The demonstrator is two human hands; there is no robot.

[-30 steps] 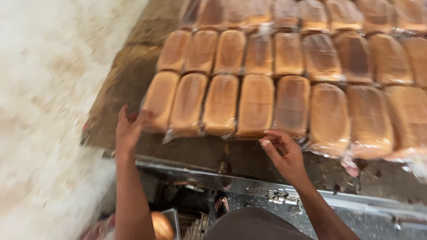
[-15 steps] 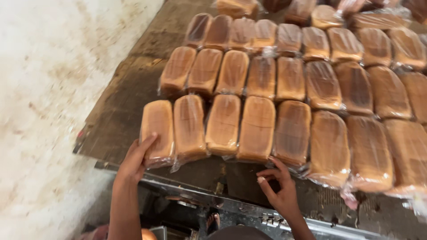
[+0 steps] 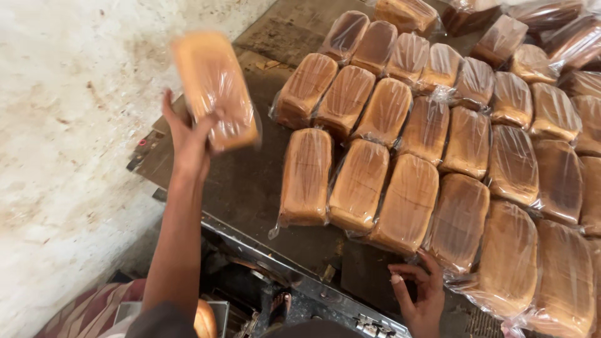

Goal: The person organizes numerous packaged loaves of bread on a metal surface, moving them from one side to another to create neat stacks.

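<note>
My left hand [image 3: 188, 141] is raised above the dark metal table [image 3: 250, 181] and grips a plastic-wrapped loaf of bread [image 3: 216, 91], which is blurred and tilted upward. Several more wrapped loaves [image 3: 438, 144] lie in rows across the table. The nearest row's left end loaf [image 3: 305, 177] now has a bare patch of table beside it. My right hand [image 3: 421, 294] hovers at the table's front edge, fingers loosely curled, touching the plastic of a darker loaf [image 3: 457, 222] and holding nothing.
A stained whitish wall or floor [image 3: 69, 125] fills the left side. Below the table's front edge runs a metal frame with machine parts [image 3: 294, 294]. Patterned cloth [image 3: 87, 313] and an orange round object [image 3: 203, 319] sit at the bottom left.
My left hand took hold of the leftmost front loaf and lifted it up to the left. My right hand stayed near the front edge.
</note>
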